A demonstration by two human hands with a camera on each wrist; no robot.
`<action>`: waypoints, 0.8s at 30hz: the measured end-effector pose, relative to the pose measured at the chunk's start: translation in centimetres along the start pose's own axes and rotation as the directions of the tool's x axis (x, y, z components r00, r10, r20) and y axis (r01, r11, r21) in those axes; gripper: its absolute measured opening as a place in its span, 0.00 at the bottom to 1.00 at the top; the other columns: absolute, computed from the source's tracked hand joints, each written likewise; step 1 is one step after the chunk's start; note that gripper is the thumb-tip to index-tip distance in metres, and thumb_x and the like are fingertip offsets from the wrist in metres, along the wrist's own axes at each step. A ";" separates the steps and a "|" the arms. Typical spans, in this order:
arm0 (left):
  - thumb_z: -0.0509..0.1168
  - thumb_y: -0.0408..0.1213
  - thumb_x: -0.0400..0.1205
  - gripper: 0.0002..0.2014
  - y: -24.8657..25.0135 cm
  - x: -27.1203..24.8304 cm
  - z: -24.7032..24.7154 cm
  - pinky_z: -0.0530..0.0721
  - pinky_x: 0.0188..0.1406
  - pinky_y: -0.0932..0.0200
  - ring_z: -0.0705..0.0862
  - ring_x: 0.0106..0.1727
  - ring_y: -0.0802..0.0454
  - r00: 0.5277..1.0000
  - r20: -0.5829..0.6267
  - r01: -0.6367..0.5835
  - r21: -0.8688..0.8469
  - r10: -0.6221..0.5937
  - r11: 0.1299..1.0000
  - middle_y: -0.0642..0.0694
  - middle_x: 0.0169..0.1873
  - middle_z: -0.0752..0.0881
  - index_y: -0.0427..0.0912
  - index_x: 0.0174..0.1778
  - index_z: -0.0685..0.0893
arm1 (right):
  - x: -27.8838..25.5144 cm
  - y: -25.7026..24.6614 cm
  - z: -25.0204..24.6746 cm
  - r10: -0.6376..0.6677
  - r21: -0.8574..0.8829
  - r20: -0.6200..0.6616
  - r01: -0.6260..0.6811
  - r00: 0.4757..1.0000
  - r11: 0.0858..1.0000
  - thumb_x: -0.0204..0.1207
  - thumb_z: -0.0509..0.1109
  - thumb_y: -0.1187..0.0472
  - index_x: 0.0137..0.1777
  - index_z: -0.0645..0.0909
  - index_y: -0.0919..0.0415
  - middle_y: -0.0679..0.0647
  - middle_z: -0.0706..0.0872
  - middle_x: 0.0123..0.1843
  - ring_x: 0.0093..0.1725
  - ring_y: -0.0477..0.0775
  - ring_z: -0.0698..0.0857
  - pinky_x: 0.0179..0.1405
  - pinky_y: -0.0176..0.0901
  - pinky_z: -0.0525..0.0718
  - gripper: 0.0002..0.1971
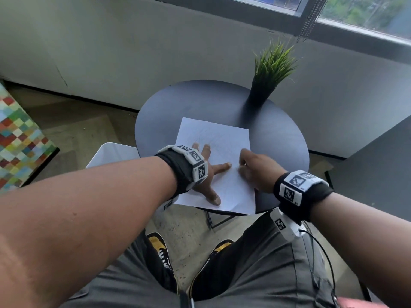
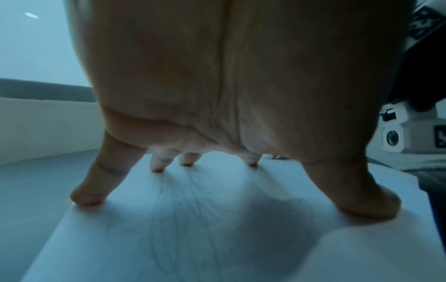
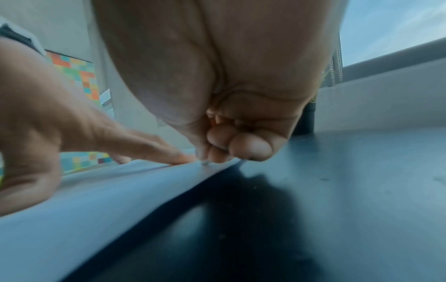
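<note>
White paper point(image 1: 213, 134) lies at the round black table's point(image 1: 200, 96) near edge, pinned by the left hand point(image 1: 206, 174), fingers splayed flat. The right hand point(image 1: 255, 170) bunches curled fingers at the sheet's right edge; what they pinch, if anything, cannot be told. Judged step: working that edge. The next move needs firm pinning. A potted plant point(image 1: 260, 94) stands at the far edge, well apart.

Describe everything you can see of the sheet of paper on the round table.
The sheet of paper is white, thin and rectangular, with faint pencil-like lines across it. It lies on the dark round table, its near edge at or just past the rim. The left hand presses it with spread fingertips. The right hand meets its slightly raised right edge with curled fingers; whether they pinch it is unclear.
</note>
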State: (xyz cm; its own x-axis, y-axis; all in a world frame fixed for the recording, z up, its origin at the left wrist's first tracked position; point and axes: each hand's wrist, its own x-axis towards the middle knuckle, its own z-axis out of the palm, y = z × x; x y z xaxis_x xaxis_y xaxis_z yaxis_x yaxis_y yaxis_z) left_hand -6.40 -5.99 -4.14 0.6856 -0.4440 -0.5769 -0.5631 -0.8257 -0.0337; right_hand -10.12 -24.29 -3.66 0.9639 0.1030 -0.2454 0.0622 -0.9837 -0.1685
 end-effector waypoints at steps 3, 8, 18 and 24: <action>0.70 0.79 0.61 0.61 -0.2 -0.1 -0.1 0.50 0.78 0.18 0.32 0.83 0.22 1.000 0.007 -0.022 -0.010 0.022 1.000 0.35 0.85 0.29 0.78 0.79 0.33 | -2.1 -2.2 0.8 -0.226 -0.012 0.183 0.232 0.957 0.973 0.80 0.61 0.58 0.57 0.70 0.53 0.57 0.83 0.46 0.43 0.61 0.80 0.41 0.49 0.80 0.07; 0.73 0.79 0.57 0.66 0.2 -0.2 -0.5 0.51 0.77 0.17 0.33 0.83 0.22 1.000 0.016 -0.004 0.015 0.004 1.000 0.35 0.84 0.28 0.78 0.79 0.32 | -0.5 -0.3 -0.1 -0.132 -0.004 0.059 0.132 0.989 0.991 0.79 0.63 0.58 0.54 0.72 0.52 0.55 0.81 0.43 0.42 0.61 0.79 0.38 0.45 0.76 0.06; 0.74 0.79 0.54 0.67 -0.1 0.3 -0.6 0.52 0.76 0.16 0.34 0.84 0.23 1.000 0.003 0.006 0.016 -0.006 1.000 0.37 0.84 0.28 0.80 0.78 0.32 | -0.4 -0.2 0.0 -0.131 -0.047 0.010 0.132 0.991 0.990 0.81 0.61 0.56 0.56 0.72 0.55 0.56 0.81 0.42 0.43 0.62 0.80 0.39 0.47 0.77 0.07; 0.73 0.79 0.55 0.68 0.0 0.7 -0.6 0.51 0.78 0.19 0.34 0.85 0.26 1.000 0.004 -0.026 0.031 0.026 0.999 0.35 0.84 0.28 0.75 0.81 0.32 | -2.5 -2.0 1.0 -0.399 -0.023 0.246 0.417 0.883 0.909 0.80 0.65 0.56 0.57 0.74 0.50 0.50 0.83 0.42 0.42 0.53 0.77 0.43 0.45 0.78 0.08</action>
State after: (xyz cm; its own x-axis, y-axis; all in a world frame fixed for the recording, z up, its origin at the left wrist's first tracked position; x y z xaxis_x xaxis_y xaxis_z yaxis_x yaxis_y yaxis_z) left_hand -5.71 -6.50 -4.07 0.6691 -0.4636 -0.5808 -0.5944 -0.8030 -0.0439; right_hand -12.93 -22.39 -3.68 0.7629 0.5199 -0.3843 0.4646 -0.8543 -0.2332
